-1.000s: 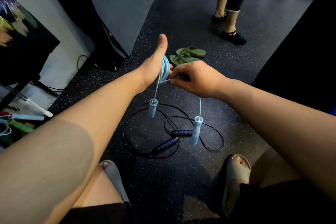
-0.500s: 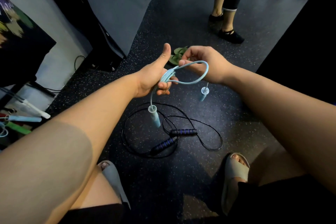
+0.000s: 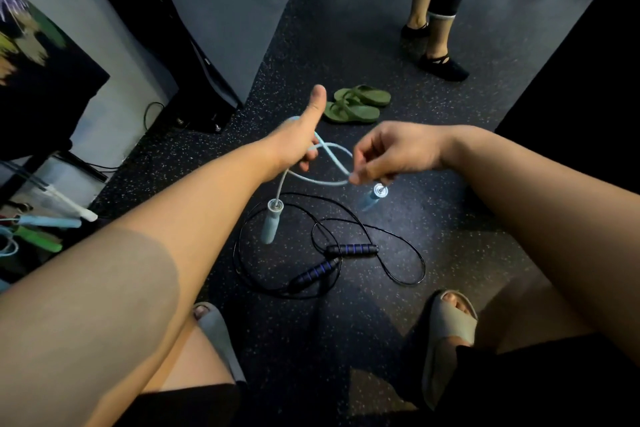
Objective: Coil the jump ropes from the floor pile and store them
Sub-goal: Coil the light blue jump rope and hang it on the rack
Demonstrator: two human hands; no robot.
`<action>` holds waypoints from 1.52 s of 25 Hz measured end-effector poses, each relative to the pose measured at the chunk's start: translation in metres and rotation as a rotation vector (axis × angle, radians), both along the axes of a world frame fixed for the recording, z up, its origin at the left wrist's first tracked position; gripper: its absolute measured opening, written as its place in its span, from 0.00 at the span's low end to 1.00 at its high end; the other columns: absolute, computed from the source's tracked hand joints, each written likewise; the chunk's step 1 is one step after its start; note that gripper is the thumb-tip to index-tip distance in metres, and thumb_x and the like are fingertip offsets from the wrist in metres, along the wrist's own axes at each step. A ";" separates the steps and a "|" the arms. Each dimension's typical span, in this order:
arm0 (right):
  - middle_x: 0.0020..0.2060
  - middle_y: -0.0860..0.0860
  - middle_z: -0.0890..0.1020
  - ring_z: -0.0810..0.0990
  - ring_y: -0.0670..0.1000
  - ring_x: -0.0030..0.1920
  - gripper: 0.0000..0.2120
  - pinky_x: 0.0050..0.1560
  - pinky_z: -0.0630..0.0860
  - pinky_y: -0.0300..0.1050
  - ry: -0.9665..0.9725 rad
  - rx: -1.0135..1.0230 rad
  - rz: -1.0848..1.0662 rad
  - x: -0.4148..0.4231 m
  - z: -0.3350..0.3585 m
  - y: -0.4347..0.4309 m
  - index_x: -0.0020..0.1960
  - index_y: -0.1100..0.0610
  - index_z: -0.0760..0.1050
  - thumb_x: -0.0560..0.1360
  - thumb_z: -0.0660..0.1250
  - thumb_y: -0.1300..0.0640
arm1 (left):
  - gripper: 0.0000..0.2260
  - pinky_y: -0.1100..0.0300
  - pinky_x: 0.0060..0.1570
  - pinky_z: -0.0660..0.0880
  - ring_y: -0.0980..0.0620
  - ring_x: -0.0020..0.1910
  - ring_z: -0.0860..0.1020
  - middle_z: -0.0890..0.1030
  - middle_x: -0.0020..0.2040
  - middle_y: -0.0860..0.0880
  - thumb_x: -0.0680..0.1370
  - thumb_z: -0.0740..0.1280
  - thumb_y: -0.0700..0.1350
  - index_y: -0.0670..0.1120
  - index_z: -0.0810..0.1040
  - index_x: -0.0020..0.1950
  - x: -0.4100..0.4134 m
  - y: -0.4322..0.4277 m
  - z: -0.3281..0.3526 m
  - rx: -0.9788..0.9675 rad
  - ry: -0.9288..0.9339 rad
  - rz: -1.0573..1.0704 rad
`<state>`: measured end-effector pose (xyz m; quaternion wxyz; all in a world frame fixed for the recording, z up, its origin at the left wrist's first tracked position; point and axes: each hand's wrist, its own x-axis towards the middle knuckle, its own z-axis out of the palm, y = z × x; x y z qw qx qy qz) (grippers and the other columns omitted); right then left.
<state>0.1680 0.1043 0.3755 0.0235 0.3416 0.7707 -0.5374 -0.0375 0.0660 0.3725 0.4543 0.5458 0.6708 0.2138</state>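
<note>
A light blue jump rope (image 3: 330,163) hangs between my hands above the floor. My left hand (image 3: 299,139) grips its gathered coils, thumb pointing up. My right hand (image 3: 391,152) pinches a loop of the cord near its end. One pale blue handle (image 3: 271,224) dangles below my left hand; the other (image 3: 374,196) hangs under my right. A black jump rope (image 3: 391,253) with blue-striped black handles (image 3: 353,249) lies loose on the speckled floor below.
Green flip-flops (image 3: 358,104) lie just beyond my hands. Another person's legs (image 3: 433,10) stand at the far right. More ropes and handles (image 3: 48,224) lie at the left edge near a wall. My sandalled feet (image 3: 450,326) are at the bottom.
My right hand dropped from beside the left thumb and pulled the blue loop out to the right. The right handle swung with it. My left hand stayed put.
</note>
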 end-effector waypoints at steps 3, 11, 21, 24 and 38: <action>0.38 0.57 0.85 0.84 0.55 0.39 0.16 0.46 0.80 0.54 -0.156 0.001 0.015 -0.001 -0.009 -0.004 0.46 0.63 0.79 0.74 0.72 0.48 | 0.39 0.59 0.43 0.73 0.51 0.32 0.74 0.74 0.34 0.48 0.79 0.44 0.71 0.40 0.79 0.53 -0.003 0.002 0.005 0.052 -0.065 0.021; 0.42 0.55 0.84 0.82 0.55 0.38 0.12 0.33 0.75 0.42 0.288 0.209 -0.588 -0.014 -0.008 0.005 0.52 0.56 0.70 0.80 0.64 0.47 | 0.41 0.51 0.55 0.75 0.50 0.34 0.78 0.81 0.34 0.50 0.76 0.49 0.75 0.37 0.78 0.44 0.000 -0.003 0.000 0.004 -0.070 -0.243; 0.55 0.52 0.79 0.76 0.50 0.56 0.15 0.61 0.72 0.49 0.163 0.708 -0.267 -0.012 -0.020 0.009 0.62 0.54 0.77 0.76 0.64 0.54 | 0.37 0.49 0.53 0.75 0.50 0.23 0.66 0.65 0.22 0.51 0.78 0.50 0.71 0.39 0.78 0.47 0.002 -0.002 0.011 -0.033 -0.398 -0.217; 0.43 0.48 0.75 0.71 0.43 0.43 0.09 0.47 0.69 0.41 0.125 0.800 -0.247 -0.011 -0.020 0.008 0.52 0.56 0.76 0.81 0.62 0.52 | 0.36 0.54 0.50 0.75 0.51 0.20 0.63 0.62 0.19 0.53 0.78 0.43 0.72 0.44 0.74 0.40 0.001 -0.002 0.021 -0.138 -0.514 -0.256; 0.36 0.49 0.84 0.77 0.41 0.32 0.07 0.33 0.70 0.32 -0.074 0.441 -0.063 -0.031 -0.027 -0.023 0.51 0.55 0.75 0.82 0.61 0.54 | 0.43 0.52 0.61 0.74 0.44 0.43 0.79 0.80 0.43 0.44 0.76 0.46 0.76 0.37 0.75 0.56 -0.009 0.003 0.034 0.105 -1.163 0.272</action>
